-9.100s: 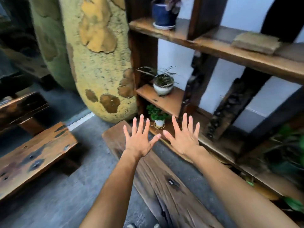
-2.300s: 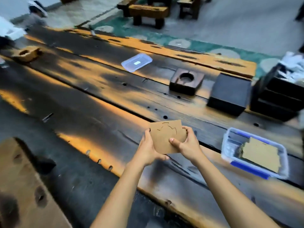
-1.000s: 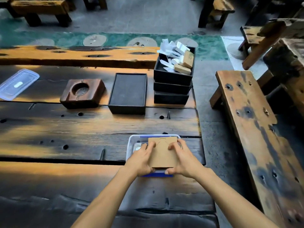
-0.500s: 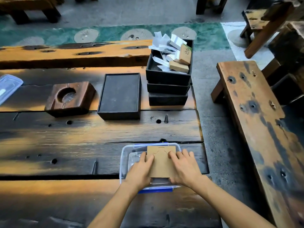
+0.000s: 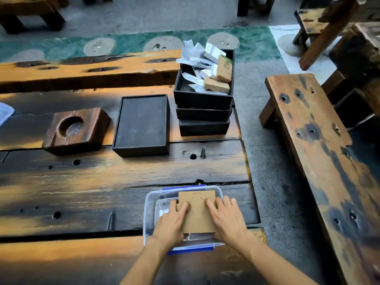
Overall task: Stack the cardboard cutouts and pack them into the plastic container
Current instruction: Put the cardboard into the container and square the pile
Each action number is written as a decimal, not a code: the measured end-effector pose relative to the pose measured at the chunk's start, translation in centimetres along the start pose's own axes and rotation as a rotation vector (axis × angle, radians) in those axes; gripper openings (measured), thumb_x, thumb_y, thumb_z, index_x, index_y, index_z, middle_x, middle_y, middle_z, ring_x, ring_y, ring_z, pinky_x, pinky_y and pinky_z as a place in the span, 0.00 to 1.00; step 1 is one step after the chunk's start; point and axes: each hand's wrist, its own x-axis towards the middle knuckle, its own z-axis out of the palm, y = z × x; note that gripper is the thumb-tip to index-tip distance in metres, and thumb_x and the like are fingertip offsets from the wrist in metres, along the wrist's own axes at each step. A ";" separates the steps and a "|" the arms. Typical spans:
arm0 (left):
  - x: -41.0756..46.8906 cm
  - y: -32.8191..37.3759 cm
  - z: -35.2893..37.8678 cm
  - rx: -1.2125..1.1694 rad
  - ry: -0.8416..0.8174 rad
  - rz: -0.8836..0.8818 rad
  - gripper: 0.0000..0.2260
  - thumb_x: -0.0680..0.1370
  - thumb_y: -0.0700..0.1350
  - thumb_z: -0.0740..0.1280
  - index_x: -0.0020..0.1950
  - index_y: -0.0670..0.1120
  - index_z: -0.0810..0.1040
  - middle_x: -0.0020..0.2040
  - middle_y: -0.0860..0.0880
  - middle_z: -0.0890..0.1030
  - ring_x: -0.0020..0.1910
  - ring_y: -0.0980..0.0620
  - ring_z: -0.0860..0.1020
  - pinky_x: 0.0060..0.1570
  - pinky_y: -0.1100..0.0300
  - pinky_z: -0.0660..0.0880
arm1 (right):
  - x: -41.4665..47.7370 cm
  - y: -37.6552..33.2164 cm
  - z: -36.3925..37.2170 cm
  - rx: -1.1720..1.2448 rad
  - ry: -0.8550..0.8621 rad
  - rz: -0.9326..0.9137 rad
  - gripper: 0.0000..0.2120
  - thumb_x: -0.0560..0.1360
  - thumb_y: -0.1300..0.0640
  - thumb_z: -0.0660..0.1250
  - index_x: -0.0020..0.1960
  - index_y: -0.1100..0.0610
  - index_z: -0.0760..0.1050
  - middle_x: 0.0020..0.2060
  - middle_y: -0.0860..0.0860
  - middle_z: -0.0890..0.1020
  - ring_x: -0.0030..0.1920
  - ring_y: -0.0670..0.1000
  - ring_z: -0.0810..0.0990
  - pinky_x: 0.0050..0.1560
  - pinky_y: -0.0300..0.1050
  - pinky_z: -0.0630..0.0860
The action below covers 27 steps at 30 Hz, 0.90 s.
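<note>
A clear plastic container (image 5: 149, 204) with blue clips sits near the table's right front edge. Inside it lies a brown cardboard cutout (image 5: 197, 214) with curved slits, on top of whatever is below it. My left hand (image 5: 171, 224) rests on the cutout's left edge, fingers flat on top. My right hand (image 5: 226, 219) presses on its right edge the same way. Both hands reach down into the container. Whatever lies under the top cutout is hidden.
A dark wooden table (image 5: 102, 177) carries a wooden block with a round hole (image 5: 76, 130), a flat black box (image 5: 141, 124) and stacked black trays (image 5: 203, 112) full of paper and small boxes. The clear lid (image 5: 5, 112) is at far left. A wooden bench (image 5: 320, 161) stands right.
My hands carried the cutout from mid-air over the table into the container and lowered it flat inside. The hands have gone from gripping its edges to pressing on top.
</note>
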 end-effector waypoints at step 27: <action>-1.9 -2.0 -2.7 -0.245 -0.130 0.092 0.39 0.69 0.58 0.79 0.70 0.57 0.57 0.82 0.45 0.44 0.80 0.44 0.62 0.69 0.50 0.73 | -0.9 -0.5 -3.5 0.286 -0.079 -0.024 0.39 0.65 0.43 0.79 0.66 0.58 0.63 0.72 0.60 0.57 0.65 0.61 0.68 0.58 0.53 0.76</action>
